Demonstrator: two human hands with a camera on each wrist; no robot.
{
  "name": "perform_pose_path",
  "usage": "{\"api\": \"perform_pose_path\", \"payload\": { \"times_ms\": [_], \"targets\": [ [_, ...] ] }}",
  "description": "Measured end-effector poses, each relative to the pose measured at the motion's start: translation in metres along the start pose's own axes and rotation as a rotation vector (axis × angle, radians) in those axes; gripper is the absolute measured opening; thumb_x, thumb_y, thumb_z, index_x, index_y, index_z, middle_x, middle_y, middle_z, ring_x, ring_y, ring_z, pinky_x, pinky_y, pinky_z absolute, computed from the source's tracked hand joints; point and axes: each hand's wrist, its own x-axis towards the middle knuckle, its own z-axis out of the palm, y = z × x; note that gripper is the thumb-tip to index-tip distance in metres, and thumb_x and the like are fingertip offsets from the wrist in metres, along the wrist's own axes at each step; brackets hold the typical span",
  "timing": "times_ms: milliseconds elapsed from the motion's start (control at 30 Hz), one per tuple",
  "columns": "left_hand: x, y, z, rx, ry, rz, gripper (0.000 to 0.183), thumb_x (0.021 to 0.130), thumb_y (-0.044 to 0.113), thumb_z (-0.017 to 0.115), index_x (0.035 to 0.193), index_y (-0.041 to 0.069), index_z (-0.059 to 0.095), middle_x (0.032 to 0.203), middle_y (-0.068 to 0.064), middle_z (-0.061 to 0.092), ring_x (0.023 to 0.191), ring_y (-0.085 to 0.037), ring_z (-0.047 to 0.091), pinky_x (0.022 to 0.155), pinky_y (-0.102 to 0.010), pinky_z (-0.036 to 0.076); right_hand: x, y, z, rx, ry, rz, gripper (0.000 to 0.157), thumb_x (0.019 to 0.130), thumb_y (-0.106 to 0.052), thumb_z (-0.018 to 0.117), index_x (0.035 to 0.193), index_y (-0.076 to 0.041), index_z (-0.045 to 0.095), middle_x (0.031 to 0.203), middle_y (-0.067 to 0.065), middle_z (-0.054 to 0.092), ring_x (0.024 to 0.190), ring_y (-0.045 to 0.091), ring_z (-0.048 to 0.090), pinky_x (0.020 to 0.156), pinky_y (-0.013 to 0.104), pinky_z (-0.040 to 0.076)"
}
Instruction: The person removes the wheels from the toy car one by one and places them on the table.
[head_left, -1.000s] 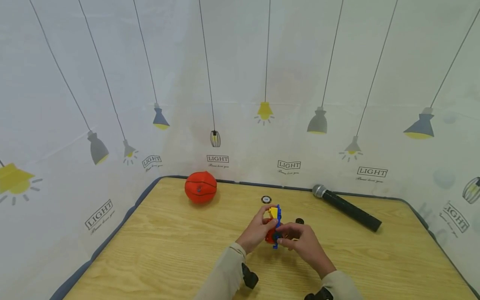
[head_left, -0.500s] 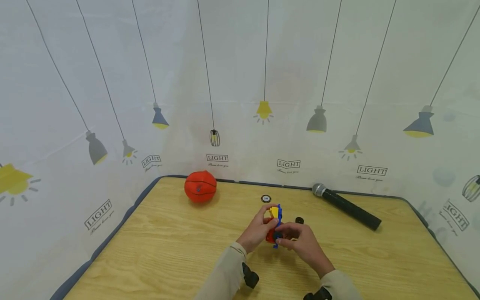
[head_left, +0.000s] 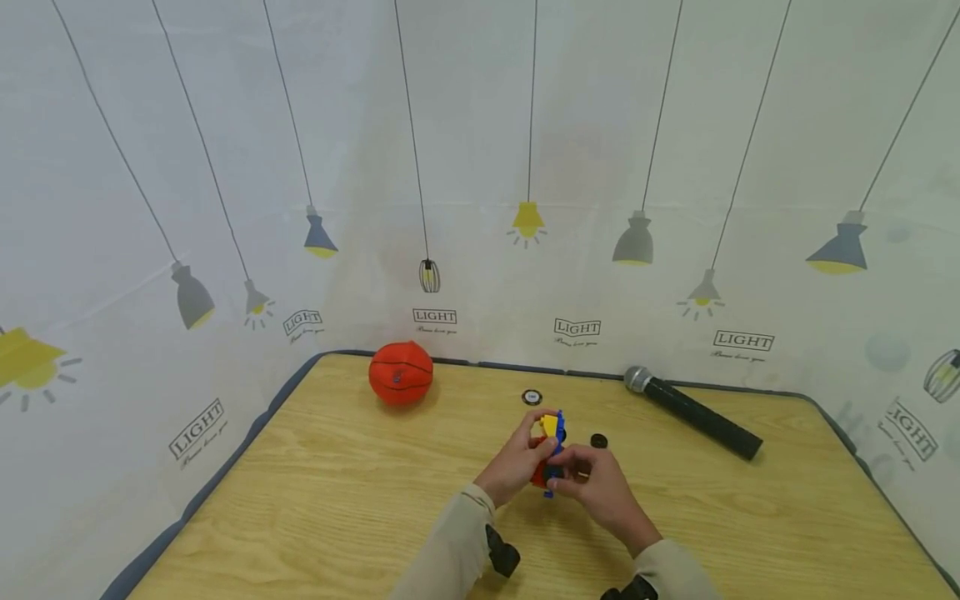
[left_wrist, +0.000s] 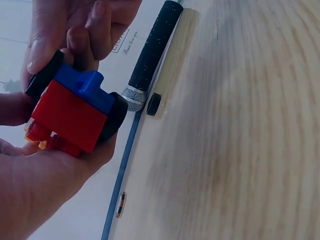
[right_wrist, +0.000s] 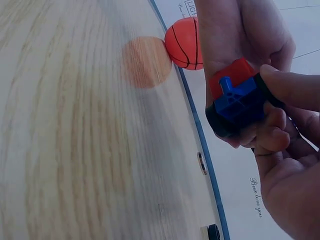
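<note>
Above the table, a small red, blue and yellow toy car [head_left: 551, 425] with black wheels is held between both hands. My left hand [head_left: 516, 463] grips its body, thumb on the near side. In the left wrist view the red face of the car [left_wrist: 70, 117] and its blue underside show, with a black wheel at either end. My right hand [head_left: 609, 493] pinches one of those black wheels [left_wrist: 44, 80] between thumb and fingers at the blue chassis. The right wrist view shows the blue chassis [right_wrist: 240, 103] from below, the opposite wheel [right_wrist: 220, 120] lying against the left palm.
Beyond the right hand a loose black wheel [head_left: 598, 441] lies on the wooden table [head_left: 337, 492]. Farther back are a round black-and-white chip [head_left: 532, 397], a red toy basketball [head_left: 401, 374] at left, and a black microphone [head_left: 697, 417] at right. A printed curtain surrounds the table.
The right hand has shifted slightly left and toward the body, still at the wheel. The toy car has turned a little in the grip; other things stay put.
</note>
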Motion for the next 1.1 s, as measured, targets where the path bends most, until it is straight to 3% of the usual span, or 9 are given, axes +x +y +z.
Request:
{"api": "perform_pose_path", "payload": {
  "times_ms": [133, 367, 600, 967, 1100],
  "targets": [
    [-0.0008, -0.0008, 0.0, -0.006, -0.011, -0.007, 0.044, 0.109, 0.026, 0.042, 0.151, 0.032, 0.03, 0.123, -0.012, 0.059, 0.105, -0.019, 0.061, 0.092, -0.032, 0.054, -0.0007, -0.0003, 0.0016, -0.004, 0.001, -0.001, 0.019, 0.084, -0.003, 0.078, 0.099, 0.003, 0.069, 0.081, 0.009, 0.06, 0.068, 0.009, 0.051, 0.062, 0.021, 0.046],
    [-0.0033, 0.0005, -0.0013, 0.011, -0.016, 0.015, 0.04, 0.11, 0.023, 0.039, 0.147, 0.031, 0.028, 0.12, -0.014, 0.057, 0.104, -0.021, 0.06, 0.097, -0.039, 0.052, -0.0009, 0.0009, 0.0042, -0.031, 0.022, -0.034, 0.019, 0.082, -0.002, 0.079, 0.097, 0.004, 0.071, 0.078, 0.009, 0.062, 0.064, 0.006, 0.049, 0.058, 0.02, 0.044],
    [-0.0027, -0.0029, -0.0014, 0.033, 0.011, 0.015, 0.041, 0.109, 0.026, 0.04, 0.148, 0.029, 0.026, 0.137, -0.023, 0.047, 0.116, -0.025, 0.053, 0.107, -0.05, 0.045, 0.0004, 0.0009, 0.0074, -0.059, 0.039, -0.04, 0.018, 0.081, -0.004, 0.08, 0.097, 0.002, 0.072, 0.08, 0.01, 0.067, 0.063, 0.006, 0.05, 0.057, 0.02, 0.045],
    [0.0037, -0.0045, -0.0011, 0.085, 0.021, 0.034, 0.042, 0.11, 0.024, 0.039, 0.149, 0.026, 0.025, 0.123, -0.014, 0.053, 0.106, -0.022, 0.056, 0.099, -0.04, 0.048, 0.0002, 0.0019, 0.0077, -0.085, 0.072, -0.061, 0.015, 0.082, -0.004, 0.08, 0.096, 0.0, 0.075, 0.087, 0.015, 0.074, 0.057, 0.005, 0.053, 0.051, 0.023, 0.048],
    [0.005, -0.0075, -0.0016, 0.123, 0.071, 0.025, 0.042, 0.109, 0.024, 0.042, 0.147, 0.024, 0.026, 0.128, -0.015, 0.051, 0.111, -0.025, 0.055, 0.102, -0.048, 0.048, -0.0007, 0.0022, 0.0089, -0.112, 0.098, -0.074, 0.012, 0.082, -0.002, 0.079, 0.093, -0.002, 0.076, 0.088, 0.013, 0.076, 0.059, 0.005, 0.059, 0.052, 0.023, 0.051]
  ]
}}
